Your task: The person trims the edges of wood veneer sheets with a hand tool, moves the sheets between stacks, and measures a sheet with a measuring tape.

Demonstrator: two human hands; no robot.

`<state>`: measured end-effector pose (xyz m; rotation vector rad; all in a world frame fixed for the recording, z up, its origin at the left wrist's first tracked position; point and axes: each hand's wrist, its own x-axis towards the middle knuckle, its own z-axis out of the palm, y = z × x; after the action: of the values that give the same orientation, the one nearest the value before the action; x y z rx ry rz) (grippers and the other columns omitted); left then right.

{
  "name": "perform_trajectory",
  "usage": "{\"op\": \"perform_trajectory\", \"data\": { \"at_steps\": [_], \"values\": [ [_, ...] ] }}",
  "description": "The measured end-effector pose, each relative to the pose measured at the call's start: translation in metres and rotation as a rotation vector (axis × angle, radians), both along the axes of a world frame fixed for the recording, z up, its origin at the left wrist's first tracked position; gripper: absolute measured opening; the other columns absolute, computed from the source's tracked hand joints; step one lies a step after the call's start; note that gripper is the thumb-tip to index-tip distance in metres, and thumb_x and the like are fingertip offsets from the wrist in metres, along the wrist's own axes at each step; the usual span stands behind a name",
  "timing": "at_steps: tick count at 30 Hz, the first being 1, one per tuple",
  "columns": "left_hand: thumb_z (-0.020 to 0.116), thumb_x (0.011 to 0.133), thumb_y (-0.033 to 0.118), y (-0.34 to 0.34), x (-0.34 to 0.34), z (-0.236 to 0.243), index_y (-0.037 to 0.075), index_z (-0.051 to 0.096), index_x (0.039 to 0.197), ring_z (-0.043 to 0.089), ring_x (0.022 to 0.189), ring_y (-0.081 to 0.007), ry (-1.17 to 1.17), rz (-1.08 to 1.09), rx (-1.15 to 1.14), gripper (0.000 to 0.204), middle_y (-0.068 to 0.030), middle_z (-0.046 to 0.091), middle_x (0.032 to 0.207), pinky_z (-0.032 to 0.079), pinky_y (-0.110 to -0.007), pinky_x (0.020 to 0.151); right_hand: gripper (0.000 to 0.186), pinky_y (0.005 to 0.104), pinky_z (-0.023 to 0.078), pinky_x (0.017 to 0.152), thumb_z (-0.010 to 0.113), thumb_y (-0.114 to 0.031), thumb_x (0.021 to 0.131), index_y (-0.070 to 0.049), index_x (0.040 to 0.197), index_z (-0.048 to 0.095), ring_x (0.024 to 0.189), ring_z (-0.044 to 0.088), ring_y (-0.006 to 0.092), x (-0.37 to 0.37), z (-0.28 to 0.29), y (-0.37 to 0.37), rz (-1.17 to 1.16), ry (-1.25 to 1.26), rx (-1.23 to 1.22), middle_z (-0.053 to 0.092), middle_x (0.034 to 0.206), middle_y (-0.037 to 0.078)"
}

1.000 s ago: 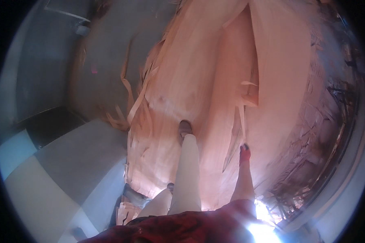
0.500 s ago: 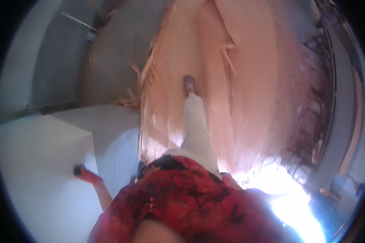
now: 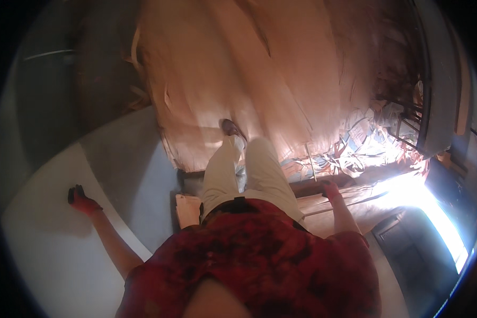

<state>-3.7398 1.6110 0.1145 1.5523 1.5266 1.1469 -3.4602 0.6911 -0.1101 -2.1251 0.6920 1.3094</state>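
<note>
My left hand [image 3: 83, 201], in a red glove with black fingertips, is held out to the left in front of a pale smooth surface [image 3: 42, 249]. Its fingers are a little apart and nothing shows in them. On the right, my right hand [image 3: 330, 189] wears a similar red glove and hangs low beside my leg. A thin upright strip [image 3: 311, 161] ends close to its fingers; whether they touch it I cannot tell. Under my shoe [image 3: 229, 127] lie broad brown sheets [image 3: 206, 69], wood-like, with ragged edges.
Torn strips and scraps [image 3: 350, 151] lie heaped to the right in bright sunlight. Beyond them stands a dark metal frame [image 3: 408, 127]. A dark panel [image 3: 413, 249] is at the lower right. A small brown block-like piece [image 3: 188, 208] sits left of my legs.
I have stepped forward over the brown sheets, and both legs now show. My right hand has come into view. The left hand has moved further out and up; the sunlit scraps are more visible.
</note>
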Motion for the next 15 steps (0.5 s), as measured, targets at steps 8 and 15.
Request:
{"op": "perform_trajectory", "data": {
  "at_steps": [8, 15],
  "values": [
    [0.059, 0.09, 0.004, -0.119, -0.108, -0.119, -0.004, 0.056, 0.117, 0.058, 0.106, -0.0247, 0.068, -0.148, -0.222, 0.029, -0.0128, 0.06, 0.115, 0.053, -0.037, 0.094, 0.033, 0.0285, 0.047, 0.059, 0.067, -0.023, 0.087, -0.009, 0.117, 0.07, 0.066, 0.057, 0.0092, 0.032, -0.076, -0.114, 0.007, -0.019, 0.049, 0.067, 0.082, 0.0],
    [0.064, 0.091, 0.012, -0.327, -0.153, -0.2, 0.001, 0.058, 0.117, 0.061, 0.1, -0.0187, 0.122, -0.136, -0.092, 0.029, -0.0076, 0.064, 0.11, 0.052, -0.033, 0.089, 0.046, 0.0305, 0.048, 0.06, 0.069, -0.02, 0.083, -0.004, 0.126, 0.062, 0.064, 0.057, 0.0119, -0.002, -0.218, -0.301, 0.055, -0.148, 0.132, 0.068, 0.088, 0.005]
  ]
}}
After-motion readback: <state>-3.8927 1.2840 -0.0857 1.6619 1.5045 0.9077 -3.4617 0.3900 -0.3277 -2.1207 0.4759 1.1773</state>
